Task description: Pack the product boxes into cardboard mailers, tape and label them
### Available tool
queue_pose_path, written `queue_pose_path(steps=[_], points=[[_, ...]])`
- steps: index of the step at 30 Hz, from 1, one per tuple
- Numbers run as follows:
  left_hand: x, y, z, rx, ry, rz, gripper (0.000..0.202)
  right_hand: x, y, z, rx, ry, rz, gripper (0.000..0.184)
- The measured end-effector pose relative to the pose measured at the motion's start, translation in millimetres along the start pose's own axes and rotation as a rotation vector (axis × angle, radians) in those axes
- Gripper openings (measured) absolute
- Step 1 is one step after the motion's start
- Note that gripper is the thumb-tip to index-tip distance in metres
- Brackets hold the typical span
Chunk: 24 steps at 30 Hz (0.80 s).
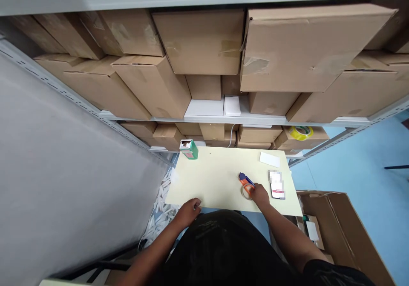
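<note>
My right hand (260, 194) grips a tape dispenser (246, 184) with a blue handle and an orange roll, resting on the pale yellow table (217, 179). My left hand (189, 210) rests curled at the table's near edge, with nothing visible in it. A small green and white box (189, 149) stands at the table's far left corner. A white card (269, 159) and a small packet (276, 185) lie to the right of the dispenser.
Metal shelves stacked with cardboard boxes (198, 43) rise behind the table. A yellow tape roll (300, 132) sits on a lower box. An open carton (332, 230) stands at the right on the blue floor. White packing scraps (161, 211) lie at the left by a grey wall.
</note>
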<state>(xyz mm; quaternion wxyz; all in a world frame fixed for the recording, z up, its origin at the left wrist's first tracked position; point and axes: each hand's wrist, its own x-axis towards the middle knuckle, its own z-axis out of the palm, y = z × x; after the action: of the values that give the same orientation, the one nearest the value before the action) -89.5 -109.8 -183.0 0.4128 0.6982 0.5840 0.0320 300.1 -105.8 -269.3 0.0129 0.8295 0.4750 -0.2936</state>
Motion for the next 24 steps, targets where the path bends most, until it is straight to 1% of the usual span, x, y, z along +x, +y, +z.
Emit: queue_pose_path(steps=[4, 8, 10, 13, 15, 18, 21, 24], points=[[-4, 11, 17.2, 0.006, 0.027, -0.050, 0.009, 3, 11, -5, 0.024, -0.026, -0.082, 0.031], [-8, 26, 37.7, -0.021, 0.063, -0.115, 0.011, 4, 29, -17, 0.034, -0.053, -0.187, 0.048], [-11, 33, 45.8, -0.045, 0.091, -0.135, 0.012, 6, 37, -24, 0.077, -0.049, -0.249, 0.056], [-19, 42, 51.0, -0.088, 0.142, -0.139, 0.014, 12, 38, -37, 0.191, -0.036, -0.340, 0.056], [-26, 45, 50.0, -0.117, 0.187, -0.144, 0.016, 13, 26, -46, 0.231, -0.022, -0.410, 0.052], [-41, 45, 46.5, -0.161, 0.278, -0.155, 0.016, 8, -6, -59, 0.241, 0.009, -0.534, 0.049], [-63, 40, 46.1, -0.214, 0.371, -0.170, 0.016, -8, -40, -66, 0.266, 0.013, -0.635, 0.049], [-93, 28, 50.0, -0.263, 0.459, -0.175, 0.020, -32, -66, -64, 0.275, -0.011, -0.700, 0.050]])
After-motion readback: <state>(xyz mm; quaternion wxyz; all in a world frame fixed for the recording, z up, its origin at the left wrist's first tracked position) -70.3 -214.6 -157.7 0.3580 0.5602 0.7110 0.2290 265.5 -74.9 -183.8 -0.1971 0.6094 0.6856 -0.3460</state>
